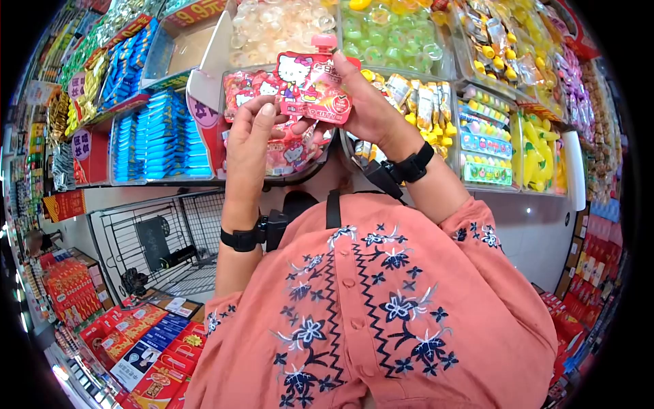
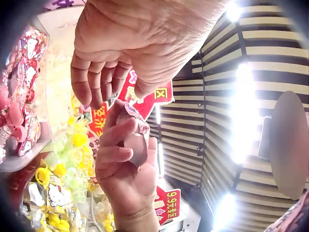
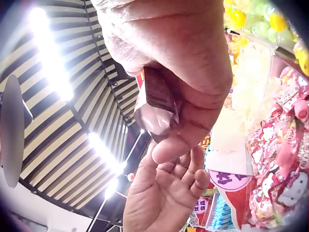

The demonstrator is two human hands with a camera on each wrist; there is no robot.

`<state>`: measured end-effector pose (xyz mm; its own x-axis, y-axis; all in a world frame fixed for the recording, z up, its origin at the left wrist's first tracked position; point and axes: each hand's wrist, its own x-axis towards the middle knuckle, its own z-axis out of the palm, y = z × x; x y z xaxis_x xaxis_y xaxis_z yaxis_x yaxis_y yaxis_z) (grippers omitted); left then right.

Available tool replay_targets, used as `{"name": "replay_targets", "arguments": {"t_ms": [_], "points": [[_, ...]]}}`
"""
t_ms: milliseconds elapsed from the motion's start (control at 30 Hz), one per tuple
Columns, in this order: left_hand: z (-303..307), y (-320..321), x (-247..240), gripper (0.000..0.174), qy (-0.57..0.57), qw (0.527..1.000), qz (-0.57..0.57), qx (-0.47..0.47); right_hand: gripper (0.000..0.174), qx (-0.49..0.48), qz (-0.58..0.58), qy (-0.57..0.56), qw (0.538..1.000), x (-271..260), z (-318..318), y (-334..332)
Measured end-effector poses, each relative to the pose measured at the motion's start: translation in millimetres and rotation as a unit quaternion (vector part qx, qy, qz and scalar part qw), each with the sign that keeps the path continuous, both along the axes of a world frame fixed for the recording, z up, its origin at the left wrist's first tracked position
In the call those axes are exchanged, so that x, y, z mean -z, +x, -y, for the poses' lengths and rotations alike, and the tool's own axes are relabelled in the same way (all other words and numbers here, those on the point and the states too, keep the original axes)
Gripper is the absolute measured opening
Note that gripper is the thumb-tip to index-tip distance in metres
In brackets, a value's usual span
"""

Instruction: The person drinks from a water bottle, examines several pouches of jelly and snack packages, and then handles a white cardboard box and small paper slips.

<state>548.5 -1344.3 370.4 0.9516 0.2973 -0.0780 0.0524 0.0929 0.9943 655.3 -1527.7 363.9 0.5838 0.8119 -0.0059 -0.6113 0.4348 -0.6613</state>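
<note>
A red drink pouch point(image 1: 315, 88) with a white cartoon cat and a pink spout cap is held up over the bins. My right hand point(image 1: 378, 109) grips it along its right side, thumb on the front and fingers behind. From the right wrist view the pouch point(image 3: 157, 113) shows edge-on inside the curled right fingers. Beside its lower left corner is my left hand point(image 1: 252, 136), palm turned up with loosely bent fingers and nothing in them. The left hand point(image 2: 140, 43) stands apart from the pouch point(image 2: 137, 140) in the left wrist view.
Similar red pouches point(image 1: 289, 155) fill the bin below my hands. Behind are bins of clear jelly cups point(image 1: 283, 34) and green ones point(image 1: 392, 41). Blue packets point(image 1: 160, 136) stand at the left, yellow-capped pouches point(image 1: 426, 105) at the right. A wire shopping cart point(image 1: 160, 238) stands lower left.
</note>
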Motion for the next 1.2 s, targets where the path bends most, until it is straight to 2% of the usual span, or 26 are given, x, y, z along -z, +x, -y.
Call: {"name": "replay_targets", "arguments": {"t_ms": [67,167,300,367,400,433,467,500,567,600,633,733,933,1033,1133,1200], "points": [[4.7,0.3,-3.3,0.036,0.006,1.000,0.002,-0.001,0.058,0.028,0.016,0.012,0.999,-7.1,1.2,-1.5],[7.7,-1.7,-7.5,0.036,0.016,1.000,0.010,-0.008,0.059,0.056,-0.023,-0.005,0.998,-14.5,-2.2,-2.2],[10.5,-0.4,-5.3,0.033,0.067,0.995,0.062,-0.032,0.064,0.021,0.022,-0.007,1.000,-6.2,2.9,3.4],[16.3,-0.8,-9.6,0.032,0.171,0.980,0.092,-0.035,0.069,0.000,0.022,-0.004,1.000,-0.3,4.4,7.8],[19.9,-2.2,-12.9,0.032,0.223,0.968,0.106,-0.040,0.067,0.037,0.007,-0.011,0.999,3.5,4.8,9.0],[26.4,-4.0,-18.6,0.033,0.246,0.963,0.109,-0.012,0.066,0.073,-0.007,-0.018,0.997,6.2,6.7,10.2],[35.3,-5.5,-25.5,0.033,0.269,0.957,0.112,0.015,0.067,0.079,0.030,-0.017,0.996,4.5,11.6,12.5],[42.0,-6.3,-28.6,0.034,0.291,0.949,0.115,0.041,0.068,0.029,0.031,0.001,0.999,13.5,18.6,20.6],[48.2,-7.4,-22.3,0.038,0.339,0.923,0.125,0.130,0.076,0.138,0.057,-0.039,0.988,4.1,27.4,17.6],[49.0,-5.0,-20.1,0.039,0.358,0.902,0.159,0.181,0.078,0.130,0.051,-0.060,0.988,12.4,34.9,22.1],[50.6,-7.6,-18.3,0.039,0.338,0.909,0.131,0.207,0.080,0.101,0.057,-0.053,0.992,16.8,45.3,27.8],[57.8,-10.8,-8.8,0.040,0.293,0.912,0.077,0.276,0.079,0.144,0.057,-0.100,0.983,12.6,65.9,23.2],[69.4,-11.2,-4.5,0.043,0.241,0.929,0.075,0.271,0.079,0.137,0.034,-0.129,0.982,27.9,82.2,14.1],[71.8,-0.7,1.4,0.047,0.304,0.920,0.129,0.209,0.076,0.145,0.025,-0.140,0.979,29.7,79.4,4.3],[73.8,2.7,7.1,0.058,0.328,0.917,0.115,0.193,0.070,0.108,0.038,-0.133,0.984,25.5,75.7,-4.4],[77.7,3.4,9.8,0.062,0.324,0.924,0.093,0.180,0.068,0.151,0.030,-0.196,0.968,32.7,69.6,-10.4]]}}
